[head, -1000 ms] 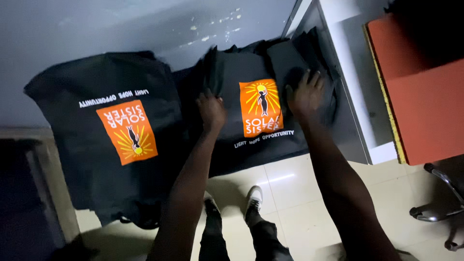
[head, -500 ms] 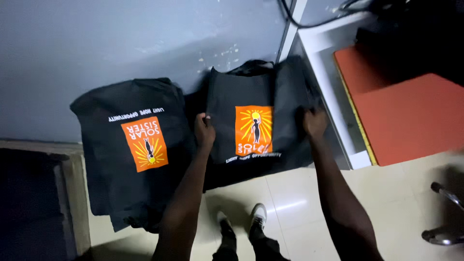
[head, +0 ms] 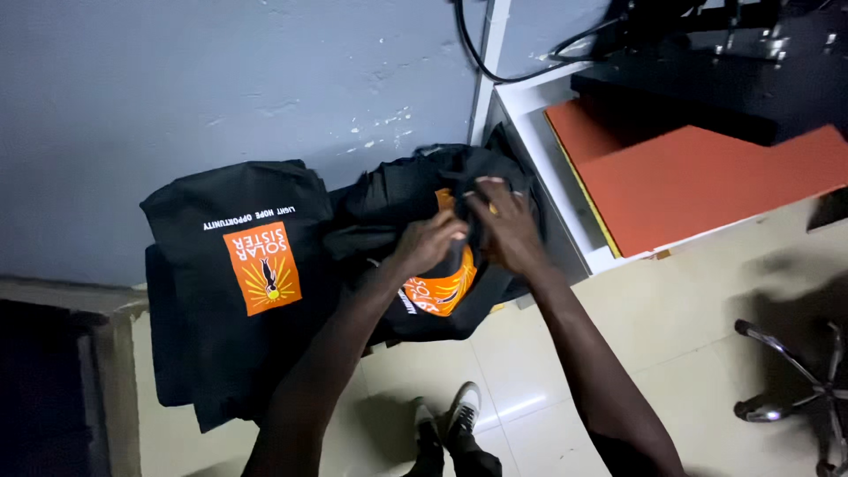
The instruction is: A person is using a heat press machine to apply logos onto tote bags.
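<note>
Both hands moved together, left hand (head: 430, 240) and right hand (head: 503, 223) clenched, bunching right black bag (head: 424, 190); folding underway, next flatten.

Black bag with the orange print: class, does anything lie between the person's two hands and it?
Nothing visible does. The left hand and right hand both rest directly on the crumpled black bag; the flat black bag lies apart, to its left.

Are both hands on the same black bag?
Yes, the left hand and right hand both grip the crumpled black bag with the orange patch.
</note>
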